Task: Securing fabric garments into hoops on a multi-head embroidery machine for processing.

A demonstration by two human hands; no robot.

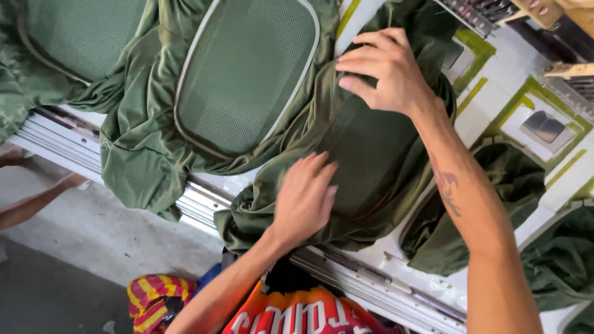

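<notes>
A dark green mesh garment (pixel 365 148) lies spread over a pallet on a long white printing table (pixel 501 99). My left hand (pixel 303 198) presses flat on its near edge, fingers together. My right hand (pixel 387 68) rests on the far part of the same garment, fingers spread and pushing the cloth down. Neither hand holds anything. A second green garment (pixel 247 68) is stretched over the neighbouring pallet on the left, its pale rim showing through.
More green garments lie at the far left (pixel 62 43) and at the right (pixel 501 185). Metal rails (pixel 198 204) run along the table's near edge. Another person's arm (pixel 31 207) shows at the left over the concrete floor. Machine parts (pixel 482 12) stand at the top right.
</notes>
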